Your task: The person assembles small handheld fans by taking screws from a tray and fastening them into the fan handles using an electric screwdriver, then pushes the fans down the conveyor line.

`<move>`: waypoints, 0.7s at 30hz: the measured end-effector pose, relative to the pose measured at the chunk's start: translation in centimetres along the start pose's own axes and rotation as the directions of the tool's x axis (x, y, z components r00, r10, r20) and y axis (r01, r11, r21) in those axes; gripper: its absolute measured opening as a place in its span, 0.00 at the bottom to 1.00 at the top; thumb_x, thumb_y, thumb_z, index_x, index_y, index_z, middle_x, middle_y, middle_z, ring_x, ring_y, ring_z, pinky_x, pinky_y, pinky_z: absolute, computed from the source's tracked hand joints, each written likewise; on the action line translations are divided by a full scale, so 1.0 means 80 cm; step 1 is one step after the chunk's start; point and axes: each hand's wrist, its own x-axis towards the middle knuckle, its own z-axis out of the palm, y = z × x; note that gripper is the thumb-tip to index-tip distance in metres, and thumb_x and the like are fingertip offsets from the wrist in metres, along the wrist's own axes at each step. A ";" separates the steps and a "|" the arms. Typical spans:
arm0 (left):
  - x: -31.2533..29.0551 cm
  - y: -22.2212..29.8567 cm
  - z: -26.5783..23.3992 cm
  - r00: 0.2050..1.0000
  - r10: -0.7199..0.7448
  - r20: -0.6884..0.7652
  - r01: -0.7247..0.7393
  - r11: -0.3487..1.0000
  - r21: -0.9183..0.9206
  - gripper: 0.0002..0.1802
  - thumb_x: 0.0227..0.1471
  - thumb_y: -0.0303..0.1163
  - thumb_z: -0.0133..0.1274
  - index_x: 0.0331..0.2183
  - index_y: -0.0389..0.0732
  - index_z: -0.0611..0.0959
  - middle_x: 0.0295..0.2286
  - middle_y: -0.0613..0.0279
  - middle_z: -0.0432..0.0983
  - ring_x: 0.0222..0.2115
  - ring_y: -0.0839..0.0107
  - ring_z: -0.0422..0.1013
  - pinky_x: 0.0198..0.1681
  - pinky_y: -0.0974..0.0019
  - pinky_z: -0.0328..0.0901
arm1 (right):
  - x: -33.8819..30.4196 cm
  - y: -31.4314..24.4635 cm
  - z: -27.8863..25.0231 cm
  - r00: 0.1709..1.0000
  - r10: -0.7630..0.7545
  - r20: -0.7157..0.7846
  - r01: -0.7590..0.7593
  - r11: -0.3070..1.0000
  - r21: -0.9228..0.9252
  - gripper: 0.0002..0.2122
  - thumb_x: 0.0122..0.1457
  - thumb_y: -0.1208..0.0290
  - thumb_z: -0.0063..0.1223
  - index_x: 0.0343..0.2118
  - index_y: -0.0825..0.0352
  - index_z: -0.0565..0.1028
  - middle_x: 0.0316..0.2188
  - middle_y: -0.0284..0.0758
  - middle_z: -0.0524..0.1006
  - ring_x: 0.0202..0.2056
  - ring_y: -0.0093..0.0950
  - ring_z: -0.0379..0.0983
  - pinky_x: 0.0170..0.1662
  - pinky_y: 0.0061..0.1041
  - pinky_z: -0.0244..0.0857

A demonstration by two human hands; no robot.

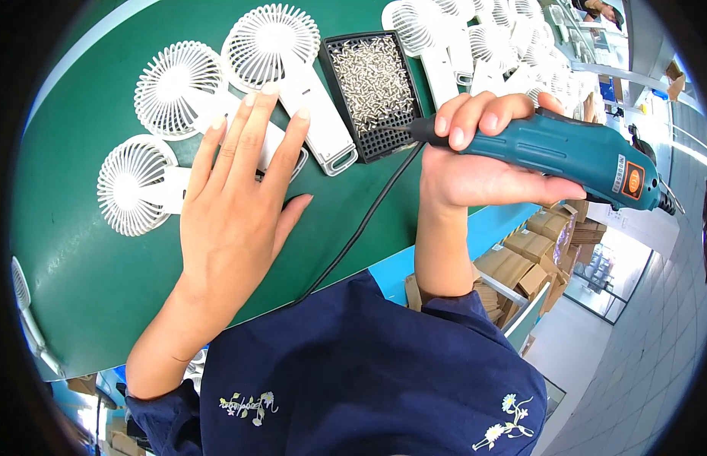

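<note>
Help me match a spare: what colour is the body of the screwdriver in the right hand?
The screwdriver body is teal, seen best in the head view.

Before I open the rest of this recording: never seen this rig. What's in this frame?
No robot here: a person works bare-handed, seen from above by a wide fisheye camera on their head, hence the bent edges. The left hand lies palm down over the handles of white fans; more are piled at upper right. The right hand grips a teal, screwdriver-like power tool, its tip pointing left across a black tray of small metal screws. Everything sits on a green table, with a black cable running between the hands.
</note>
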 end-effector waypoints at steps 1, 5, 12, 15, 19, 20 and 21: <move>-0.001 0.000 0.001 1.000 0.007 0.000 -0.007 1.000 -0.010 0.46 0.40 0.32 0.66 0.61 0.45 0.66 0.61 0.51 0.58 0.62 0.55 0.57 0.64 0.53 0.52 | 0.001 0.000 0.000 1.000 -0.010 0.000 0.010 1.000 -0.009 0.48 0.47 0.18 0.26 0.53 0.63 0.66 0.19 0.36 0.70 0.12 0.28 0.64 0.14 0.28 0.63; 0.001 0.002 0.001 1.000 0.016 -0.022 -0.016 1.000 -0.019 0.45 0.40 0.31 0.66 0.61 0.45 0.67 0.61 0.52 0.58 0.62 0.56 0.57 0.63 0.53 0.52 | 0.000 0.003 0.000 1.000 -0.005 -0.003 0.005 1.000 -0.023 0.48 0.47 0.18 0.27 0.53 0.63 0.66 0.19 0.36 0.70 0.11 0.28 0.64 0.14 0.28 0.62; -0.006 0.002 0.002 0.990 0.062 -0.127 -0.086 0.977 -0.196 0.41 0.38 0.29 0.67 0.57 0.41 0.71 0.55 0.54 0.67 0.56 0.56 0.65 0.58 0.54 0.58 | -0.006 -0.037 0.034 0.998 0.050 0.043 -0.051 0.998 0.032 0.47 0.49 0.20 0.31 0.56 0.61 0.64 0.22 0.35 0.70 0.13 0.29 0.63 0.15 0.32 0.61; -0.006 0.001 0.011 0.942 0.097 -0.321 -0.221 0.900 -0.377 0.32 0.34 0.28 0.69 0.47 0.41 0.81 0.43 0.59 0.74 0.45 0.58 0.70 0.48 0.58 0.62 | -0.011 -0.041 0.054 0.983 0.086 0.165 -0.083 0.996 -0.023 0.34 0.61 0.32 0.33 0.51 0.63 0.65 0.24 0.30 0.68 0.14 0.21 0.62 0.15 0.22 0.59; 0.000 0.002 0.018 0.901 0.075 -0.427 -0.290 0.837 -0.463 0.18 0.32 0.26 0.69 0.32 0.43 0.85 0.28 0.67 0.70 0.34 0.65 0.67 0.39 0.61 0.60 | -0.018 -0.047 0.064 0.951 0.200 0.237 -0.214 0.976 0.039 0.33 0.62 0.34 0.36 0.53 0.64 0.64 0.26 0.31 0.69 0.17 0.23 0.65 0.20 0.26 0.63; 0.002 0.004 0.018 0.893 0.034 -0.449 -0.278 0.825 -0.492 0.13 0.32 0.26 0.69 0.27 0.43 0.85 0.25 0.68 0.68 0.30 0.67 0.66 0.36 0.62 0.58 | -0.019 -0.045 0.062 0.937 0.225 0.268 -0.249 0.967 0.058 0.34 0.61 0.34 0.37 0.54 0.64 0.64 0.27 0.32 0.69 0.18 0.24 0.66 0.21 0.28 0.63; 0.001 0.003 0.017 0.892 0.036 -0.451 -0.280 0.825 -0.490 0.13 0.32 0.26 0.69 0.27 0.43 0.85 0.25 0.68 0.68 0.30 0.67 0.66 0.36 0.62 0.58 | -0.019 -0.044 0.061 0.937 0.222 0.269 -0.246 0.967 0.059 0.34 0.61 0.34 0.37 0.54 0.64 0.64 0.27 0.32 0.69 0.18 0.24 0.66 0.21 0.28 0.63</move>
